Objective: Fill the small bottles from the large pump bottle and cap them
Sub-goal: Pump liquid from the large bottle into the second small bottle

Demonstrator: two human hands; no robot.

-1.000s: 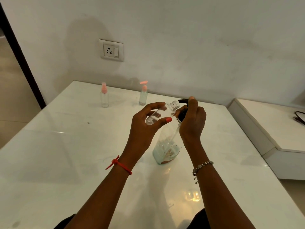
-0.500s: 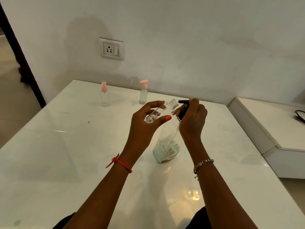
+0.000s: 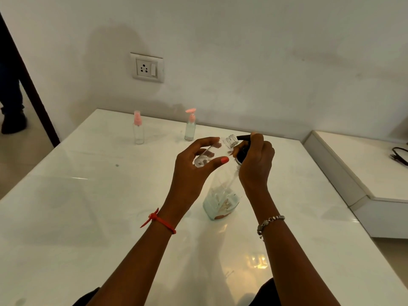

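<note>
While a pink-capped spray bottle [image 3: 138, 129] and a pump-topped bottle [image 3: 190, 127] stand near the table's [image 3: 88, 206] far edge, the left hand [image 3: 194, 173] grasps an uncapped small bottle [image 3: 208, 153], tilted to the nozzle [image 3: 242, 137]. The right hand [image 3: 257, 162] curls round the pump head of the large pump bottle [image 3: 220, 204] mid-table. Filling seems underway; capping remains.

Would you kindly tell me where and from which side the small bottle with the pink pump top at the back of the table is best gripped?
Grip the small pump-top bottle round its clear cylindrical body, below the pink pump head, coming from the near side. It stands upright on the table with free space around it, and the overhanging head would probably give a poor hold.
</note>
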